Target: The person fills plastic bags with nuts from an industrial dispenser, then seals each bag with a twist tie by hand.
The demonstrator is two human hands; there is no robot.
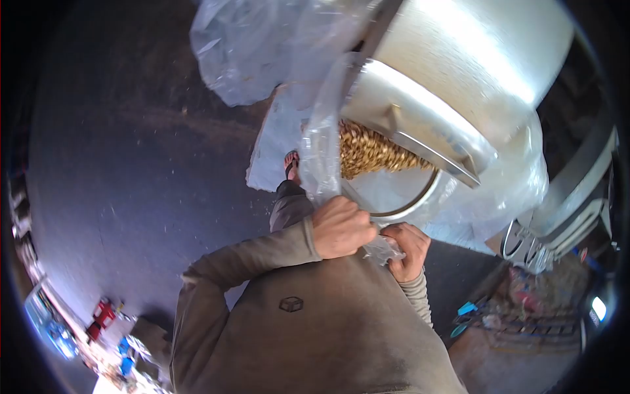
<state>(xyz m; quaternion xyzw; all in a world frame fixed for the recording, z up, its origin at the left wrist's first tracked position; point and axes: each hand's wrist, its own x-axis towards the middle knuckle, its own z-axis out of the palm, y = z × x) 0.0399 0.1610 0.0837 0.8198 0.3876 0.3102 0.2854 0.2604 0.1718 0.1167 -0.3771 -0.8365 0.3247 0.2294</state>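
Frame centre: your left hand (342, 226) and right hand (410, 249) clenched the clear, crinkled plastic bag (321, 157) below small, golden-brown pieces (375, 150).

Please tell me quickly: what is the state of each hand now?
Left hand: closed, holding clear plastic.
Right hand: closed, holding clear plastic too.

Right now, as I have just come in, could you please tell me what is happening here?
A person grips clear plastic sheeting with both bare hands: the left hand is closed, and the right hand pinches a bunched part, close to a curved metal rim. Beyond the hands, many small brown pieces, of a kind I cannot identify, show beside a large shiny metal drum.
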